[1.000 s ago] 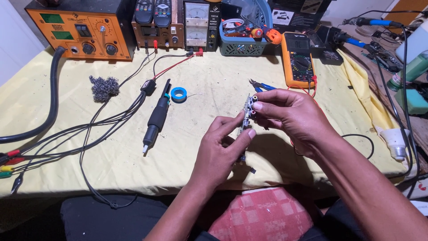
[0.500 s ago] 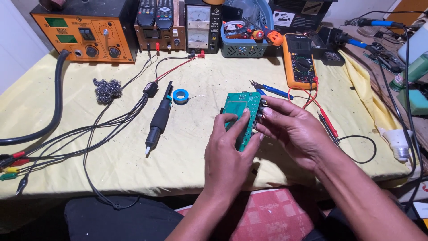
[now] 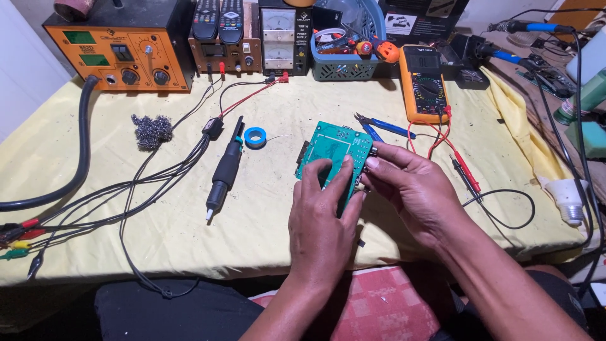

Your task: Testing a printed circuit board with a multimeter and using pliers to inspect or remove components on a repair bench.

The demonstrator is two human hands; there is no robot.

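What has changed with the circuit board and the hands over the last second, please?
The green circuit board was turned from edge-on to flat, its green face up, and lowered toward the yellow cloth. The left hand now lies on top of it; the right hand has kept hold of its right edge. The soldering handpiece and multimeter stayed put.

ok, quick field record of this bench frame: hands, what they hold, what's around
left hand: fingers lie on top of the green circuit board
right hand: grips the board's right edge
board: held flat, low over the yellow cloth; contact with the cloth cannot be told
left of board: soldering handpiece, blue tape roll, steel wool
right of board: blue-handled cutters, orange multimeter with red and black probes
back row: orange rework station, bench power supply, blue basket
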